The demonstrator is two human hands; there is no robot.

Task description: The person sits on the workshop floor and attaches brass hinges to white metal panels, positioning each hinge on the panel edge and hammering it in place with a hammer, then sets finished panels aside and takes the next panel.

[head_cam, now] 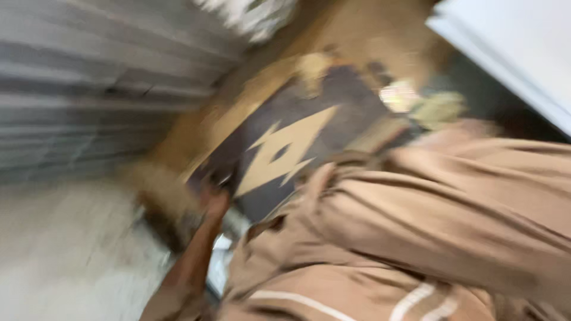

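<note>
The whole view is smeared by motion. My left hand (215, 203) reaches forward from a bare forearm at the lower middle. It meets the near edge of a dark mat (333, 95) with a tan diamond pattern; the blur hides whether the fingers grip it. My brown garment with pale stripes (416, 238) fills the lower right. My right hand does not show anywhere in the view.
A grey ribbed wall or shutter (89, 83) covers the upper left. Pale floor (59, 255) lies at the lower left. A white panel (517, 41) crosses the top right corner. Tan ground (369, 30) surrounds the mat.
</note>
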